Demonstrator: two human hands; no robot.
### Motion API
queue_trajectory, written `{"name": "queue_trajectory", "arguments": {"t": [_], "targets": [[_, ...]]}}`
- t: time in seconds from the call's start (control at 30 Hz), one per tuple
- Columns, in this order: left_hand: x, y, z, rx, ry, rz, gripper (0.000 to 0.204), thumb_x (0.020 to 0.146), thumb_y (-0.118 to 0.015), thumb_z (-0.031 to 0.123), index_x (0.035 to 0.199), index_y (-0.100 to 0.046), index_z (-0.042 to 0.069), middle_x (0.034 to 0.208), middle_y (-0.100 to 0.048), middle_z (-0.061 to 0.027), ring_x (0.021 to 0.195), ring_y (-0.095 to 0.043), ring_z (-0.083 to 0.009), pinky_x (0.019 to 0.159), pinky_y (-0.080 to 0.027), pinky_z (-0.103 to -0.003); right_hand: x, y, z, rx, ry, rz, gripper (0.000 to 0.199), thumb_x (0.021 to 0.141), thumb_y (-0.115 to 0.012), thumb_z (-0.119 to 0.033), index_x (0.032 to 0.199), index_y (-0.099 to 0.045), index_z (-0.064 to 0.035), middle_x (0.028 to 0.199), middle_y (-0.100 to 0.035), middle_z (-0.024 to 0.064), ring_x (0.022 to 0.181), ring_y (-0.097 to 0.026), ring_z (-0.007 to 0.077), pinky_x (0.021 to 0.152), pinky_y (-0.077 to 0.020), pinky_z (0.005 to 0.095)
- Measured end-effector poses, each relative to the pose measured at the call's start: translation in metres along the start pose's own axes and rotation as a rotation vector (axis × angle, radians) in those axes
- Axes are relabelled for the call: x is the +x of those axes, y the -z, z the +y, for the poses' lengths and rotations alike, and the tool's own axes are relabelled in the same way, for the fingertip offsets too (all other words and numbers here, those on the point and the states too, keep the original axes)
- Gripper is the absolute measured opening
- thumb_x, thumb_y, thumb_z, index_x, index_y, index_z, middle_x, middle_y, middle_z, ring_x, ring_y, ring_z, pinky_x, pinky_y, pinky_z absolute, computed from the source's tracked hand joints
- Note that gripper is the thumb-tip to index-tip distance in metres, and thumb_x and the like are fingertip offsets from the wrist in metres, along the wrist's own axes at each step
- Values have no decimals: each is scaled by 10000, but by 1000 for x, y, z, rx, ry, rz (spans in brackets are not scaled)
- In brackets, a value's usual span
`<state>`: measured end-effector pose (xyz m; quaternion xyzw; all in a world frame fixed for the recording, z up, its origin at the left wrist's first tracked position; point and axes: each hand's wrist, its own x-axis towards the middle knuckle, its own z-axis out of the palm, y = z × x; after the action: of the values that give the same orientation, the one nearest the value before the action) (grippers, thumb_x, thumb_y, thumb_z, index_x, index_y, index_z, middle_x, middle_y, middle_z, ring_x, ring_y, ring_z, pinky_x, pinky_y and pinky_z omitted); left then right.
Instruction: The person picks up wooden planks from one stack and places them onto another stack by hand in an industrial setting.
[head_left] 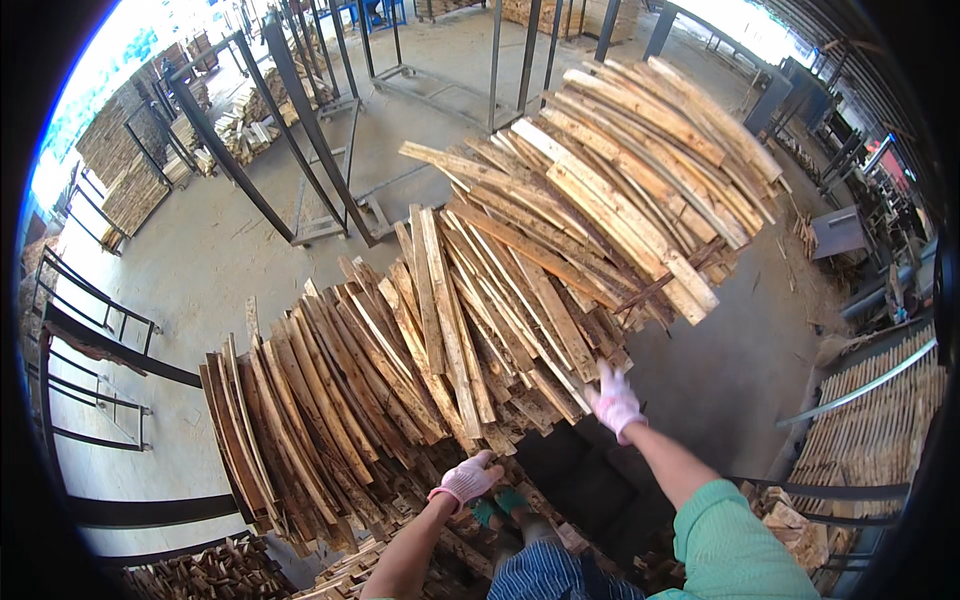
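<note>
A broad pile of rough wooden strips (440,300) lies in front of me, most of them pointing toward me. My left hand (468,480), in a pinkish-white knit glove, is at the near ends of the middle strips. Its fingers are slightly bent and apart, with no strip seen in them. Farther right, my right hand (615,403), gloved alike, reaches to the near end of a narrow strip (570,388). Its fingers are spread beside that end; whether they touch it is hard to see.
Another bundle of strips (640,170) lies crosswise at the far right of the pile. Dark metal frames (320,150) stand on the concrete floor (240,275) beyond. Stacked timber (125,150) is at the far left. A slatted wood stack (865,420) stands to my right.
</note>
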<state>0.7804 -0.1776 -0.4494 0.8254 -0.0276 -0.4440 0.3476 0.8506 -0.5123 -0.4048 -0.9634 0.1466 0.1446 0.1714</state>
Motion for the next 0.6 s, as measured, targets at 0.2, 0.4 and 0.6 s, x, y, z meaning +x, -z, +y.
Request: {"name": "queue_trajectory", "arguments": {"t": [0.2,0.4,0.6], "targets": [[80,14,48,-962,141,-92,532,990,-642,343,1458,-470,156,1032,-647,-92,879,-664,-223,780,-619,-404,119,-25,-22,212,-360,3,906,923,-559,-638,1604,-172,-182,1609,-231,276,1469,-225,512,1180,-288,563],[181,3,117,-1413,272,-5,951,899,-703,555,1540,-229,37,1460,-428,-233,1238,-530,-441,959,-512,-610,127,-48,5,348,-109,159,901,921,-627,-578,1569,-259,-71,1556,-310,309,1434,-336,461,1185,-315,481],[214,-18,142,-1435,323,291,1336,749,-787,671,1553,10,-38,1580,-273,-280,1395,-408,-397,1070,-443,-529,102,-62,-24,422,-100,178,889,929,-638,-556,1565,-261,-62,1538,-326,319,1436,-326,465,1185,-302,470]]}}
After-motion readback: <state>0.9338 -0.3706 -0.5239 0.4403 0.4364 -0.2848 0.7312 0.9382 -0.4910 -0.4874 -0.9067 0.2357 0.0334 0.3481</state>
